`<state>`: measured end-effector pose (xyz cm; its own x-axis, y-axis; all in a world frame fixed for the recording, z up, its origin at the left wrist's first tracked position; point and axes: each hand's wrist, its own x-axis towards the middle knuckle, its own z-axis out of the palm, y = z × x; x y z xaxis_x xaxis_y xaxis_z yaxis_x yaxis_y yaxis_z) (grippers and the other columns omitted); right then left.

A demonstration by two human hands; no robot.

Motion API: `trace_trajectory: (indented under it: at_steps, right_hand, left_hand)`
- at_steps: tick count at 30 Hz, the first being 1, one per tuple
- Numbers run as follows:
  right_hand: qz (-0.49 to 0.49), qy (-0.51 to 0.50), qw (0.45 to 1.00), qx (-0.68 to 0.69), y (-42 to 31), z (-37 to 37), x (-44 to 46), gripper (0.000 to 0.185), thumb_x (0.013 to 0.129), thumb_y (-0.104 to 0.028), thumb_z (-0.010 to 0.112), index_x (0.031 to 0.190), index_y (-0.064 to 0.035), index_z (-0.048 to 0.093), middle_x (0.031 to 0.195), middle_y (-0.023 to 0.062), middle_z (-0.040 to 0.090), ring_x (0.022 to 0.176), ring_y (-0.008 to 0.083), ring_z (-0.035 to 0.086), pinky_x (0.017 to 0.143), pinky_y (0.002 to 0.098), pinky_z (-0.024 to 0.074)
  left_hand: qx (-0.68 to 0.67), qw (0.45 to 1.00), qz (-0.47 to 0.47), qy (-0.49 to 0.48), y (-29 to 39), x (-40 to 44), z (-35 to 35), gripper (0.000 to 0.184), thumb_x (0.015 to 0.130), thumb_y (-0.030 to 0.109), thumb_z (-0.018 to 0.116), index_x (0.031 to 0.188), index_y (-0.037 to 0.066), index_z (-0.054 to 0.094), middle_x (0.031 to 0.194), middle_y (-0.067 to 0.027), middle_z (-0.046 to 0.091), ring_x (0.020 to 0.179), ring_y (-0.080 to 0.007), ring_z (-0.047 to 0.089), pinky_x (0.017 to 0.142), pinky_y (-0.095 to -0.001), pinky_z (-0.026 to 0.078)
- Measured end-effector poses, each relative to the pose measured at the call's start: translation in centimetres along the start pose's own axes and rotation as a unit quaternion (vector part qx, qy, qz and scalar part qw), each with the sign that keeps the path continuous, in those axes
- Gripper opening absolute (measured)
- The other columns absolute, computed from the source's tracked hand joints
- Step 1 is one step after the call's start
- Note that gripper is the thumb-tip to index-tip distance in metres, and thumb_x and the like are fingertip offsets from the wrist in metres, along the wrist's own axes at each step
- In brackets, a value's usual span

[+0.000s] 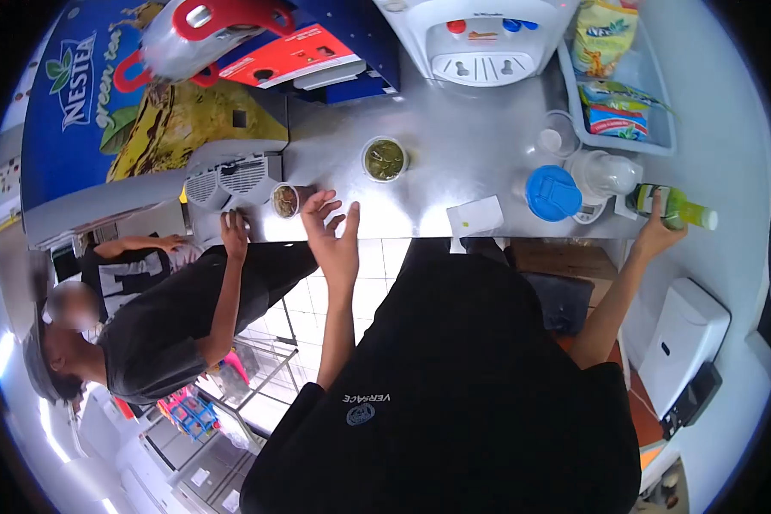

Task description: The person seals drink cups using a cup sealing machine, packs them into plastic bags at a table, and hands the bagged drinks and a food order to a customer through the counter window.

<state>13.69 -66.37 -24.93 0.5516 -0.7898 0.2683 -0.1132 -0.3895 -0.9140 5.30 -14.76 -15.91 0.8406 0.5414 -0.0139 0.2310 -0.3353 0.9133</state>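
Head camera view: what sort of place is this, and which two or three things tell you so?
Probably a drinks counter, perhaps in a small shop: it has a Nestea-branded panel, a dispenser with red and blue taps and a cup with green contents.

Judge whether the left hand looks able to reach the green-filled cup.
Probably yes: the left hand looks empty, and only steel counter lies between it and the green-filled cup.

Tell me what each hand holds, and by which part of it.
The right hand holds a green bottle around its body; the left hand holds nothing.
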Motion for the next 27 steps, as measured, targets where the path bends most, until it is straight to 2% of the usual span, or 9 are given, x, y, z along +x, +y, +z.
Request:
trace_trajectory:
  at_steps: [6, 8, 11, 13, 16, 18, 22, 25, 27]
  right_hand:
    - [-0.012, -0.051, 0.999, -0.002, 2.8, -0.6, -1.0, 0.077, 0.079, -0.012, 0.085, 0.133, 0.0094, 0.034, 0.130, 0.0224, 0.052, 0.115, 0.0266, 0.058, 0.099, 0.0394, 0.0498]
    - [-0.049, -0.078, 0.995, -0.039, 3.5, -1.4, -0.3, 0.085, 0.078, -0.017, 0.087, 0.136, 0.0109, 0.032, 0.132, 0.0239, 0.050, 0.116, 0.0262, 0.057, 0.098, 0.0383, 0.0497]
    - [-0.030, -0.128, 0.990, -0.061, 3.2, -4.2, 0.1, 0.098, 0.079, -0.020, 0.086, 0.145, 0.0121, 0.021, 0.139, 0.0261, 0.045, 0.119, 0.0287, 0.055, 0.102, 0.0400, 0.0469]
    - [-0.013, -0.045, 0.963, -0.264, 2.1, -5.4, 0.1, 0.092, 0.086, -0.011, 0.075, 0.152, 0.0057, 0.013, 0.143, 0.0277, 0.041, 0.128, 0.0352, 0.050, 0.104, 0.0426, 0.0461]
    - [0.031, 0.076, 0.958, -0.275, -7.5, -6.0, -2.5, 0.082, 0.087, -0.011, 0.069, 0.151, 0.0046, 0.019, 0.142, 0.0264, 0.043, 0.122, 0.0357, 0.055, 0.100, 0.0417, 0.0485]
    - [-0.058, 0.083, 0.991, -0.087, -14.2, -2.6, -5.7, 0.072, 0.086, -0.006, 0.066, 0.146, 0.0036, 0.027, 0.137, 0.0236, 0.049, 0.114, 0.0327, 0.059, 0.096, 0.0399, 0.0508]
    - [-0.154, -0.191, 0.968, 0.046, -20.3, 11.6, -16.4, 0.044, 0.087, 0.000, 0.062, 0.130, -0.0027, 0.052, 0.115, 0.0097, 0.063, 0.112, 0.0218, 0.058, 0.099, 0.0357, 0.0446]
    - [-0.004, -0.463, 0.882, 0.092, -21.3, 22.4, -24.9, 0.037, 0.095, -0.014, 0.062, 0.129, -0.0053, 0.051, 0.111, 0.0057, 0.066, 0.107, 0.0177, 0.061, 0.092, 0.0348, 0.0479]
    - [0.193, -0.577, 0.769, 0.195, -18.7, 28.8, -29.2, 0.042, 0.091, -0.017, 0.065, 0.128, -0.0059, 0.050, 0.112, 0.0082, 0.064, 0.110, 0.0204, 0.059, 0.098, 0.0400, 0.0467]
  left_hand:
    - [0.143, 0.986, 0.077, -0.047, -5.5, 2.1, 4.0, 0.102, 0.068, 0.016, 0.090, 0.146, 0.002, 0.026, 0.149, -0.0201, 0.032, 0.135, -0.0350, 0.039, 0.106, -0.0473, 0.042]
    - [0.225, 0.957, 0.169, -0.070, -5.1, 4.0, 5.3, 0.106, 0.064, 0.019, 0.092, 0.146, -0.002, 0.028, 0.148, -0.0240, 0.031, 0.134, -0.0422, 0.038, 0.111, -0.0490, 0.037]
    - [0.234, 0.952, 0.160, -0.112, -5.2, 5.9, 6.2, 0.104, 0.062, 0.018, 0.091, 0.146, 0.002, 0.031, 0.147, -0.0229, 0.034, 0.135, -0.0421, 0.038, 0.111, -0.0484, 0.036]
    - [0.271, 0.932, 0.178, -0.165, -5.5, 7.0, 6.3, 0.101, 0.062, 0.016, 0.089, 0.146, 0.005, 0.033, 0.145, -0.0204, 0.039, 0.132, -0.0398, 0.042, 0.106, -0.0471, 0.042]
    - [0.264, 0.932, 0.161, -0.189, -5.7, 8.0, 5.6, 0.098, 0.063, 0.013, 0.088, 0.145, 0.007, 0.035, 0.139, -0.0195, 0.047, 0.128, -0.0397, 0.048, 0.104, -0.0458, 0.044]
    - [0.239, 0.936, 0.173, -0.190, -5.5, 8.7, 4.7, 0.096, 0.062, 0.012, 0.087, 0.144, 0.006, 0.037, 0.135, -0.0194, 0.050, 0.124, -0.0396, 0.050, 0.101, -0.0465, 0.045]
    - [0.192, 0.939, 0.192, -0.209, -2.9, 9.1, 0.4, 0.093, 0.061, 0.012, 0.086, 0.141, 0.003, 0.040, 0.127, -0.0200, 0.055, 0.117, -0.0395, 0.053, 0.099, -0.0469, 0.046]
    - [0.203, 0.936, 0.198, -0.208, 0.9, 9.6, -4.4, 0.093, 0.062, 0.013, 0.087, 0.142, 0.002, 0.041, 0.125, -0.0192, 0.057, 0.118, -0.0376, 0.055, 0.100, -0.0441, 0.046]
    - [0.203, 0.940, 0.188, -0.199, 3.1, 10.4, -7.8, 0.095, 0.062, 0.013, 0.088, 0.143, 0.003, 0.041, 0.126, -0.0186, 0.058, 0.120, -0.0346, 0.057, 0.100, -0.0411, 0.046]
